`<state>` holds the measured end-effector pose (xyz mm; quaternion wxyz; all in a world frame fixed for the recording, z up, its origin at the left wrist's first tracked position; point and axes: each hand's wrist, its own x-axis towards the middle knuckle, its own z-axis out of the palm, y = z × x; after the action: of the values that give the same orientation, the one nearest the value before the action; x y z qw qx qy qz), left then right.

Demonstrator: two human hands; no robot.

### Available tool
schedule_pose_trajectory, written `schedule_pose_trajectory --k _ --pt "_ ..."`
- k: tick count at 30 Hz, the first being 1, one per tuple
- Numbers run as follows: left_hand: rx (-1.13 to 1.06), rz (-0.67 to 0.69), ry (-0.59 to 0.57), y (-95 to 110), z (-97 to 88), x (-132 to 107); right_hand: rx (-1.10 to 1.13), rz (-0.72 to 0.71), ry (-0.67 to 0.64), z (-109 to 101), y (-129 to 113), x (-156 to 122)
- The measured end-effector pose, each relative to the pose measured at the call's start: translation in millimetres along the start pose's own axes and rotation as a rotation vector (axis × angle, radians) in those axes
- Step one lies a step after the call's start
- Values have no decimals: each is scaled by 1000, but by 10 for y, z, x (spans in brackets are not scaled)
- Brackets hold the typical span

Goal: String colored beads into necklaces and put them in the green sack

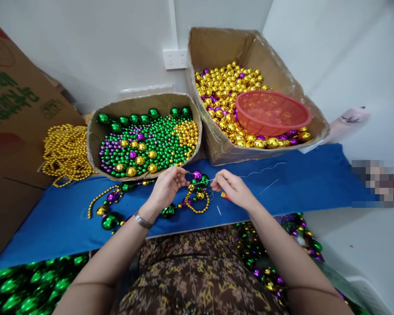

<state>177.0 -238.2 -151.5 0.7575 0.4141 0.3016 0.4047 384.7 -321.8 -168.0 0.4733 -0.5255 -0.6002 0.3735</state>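
Observation:
My left hand, with a metal watch on its wrist, is closed in a pinch above the blue cloth. Facing it, my right hand is closed too. A thin pale thread runs tight between the fingers of both. Just behind and below the thread lies a bead garland of gold, green and purple beads, partly hidden by my left hand. More of it stretches left, with a large green ball. Under my right hand sits a small red and yellow object.
A cut-down carton holds green, gold and purple beads. Behind right, a taller carton contains gold and purple balls and a red plastic basket. Gold bead strands lie left. Blue cloth covers the table; green balls fill the lower left.

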Motion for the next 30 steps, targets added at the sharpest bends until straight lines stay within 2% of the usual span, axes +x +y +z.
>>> schedule_pose_trajectory --k 3,5,8,11,13,18,23,26,30 --pt "142 2 -66 95 64 10 -597 -309 45 -191 -160 100" --pt "220 0 -126 136 97 15 -839 -508 85 -201 -254 192" --pt "320 -19 -214 165 134 20 -940 -726 81 -86 -334 364" --pt "399 -32 -302 167 154 18 -866 -816 27 54 -336 535" --pt "382 -42 -288 160 154 15 -782 -781 26 107 -312 601" --pt "225 -73 -172 142 109 5 -524 -507 222 151 -249 453" --pt "196 -56 -168 149 110 -13 -412 -314 86 289 -151 211" --pt "214 -29 -167 142 126 -25 -310 -219 100 356 -101 178" --pt "290 57 -118 95 121 -20 80 38 45 420 -95 163"
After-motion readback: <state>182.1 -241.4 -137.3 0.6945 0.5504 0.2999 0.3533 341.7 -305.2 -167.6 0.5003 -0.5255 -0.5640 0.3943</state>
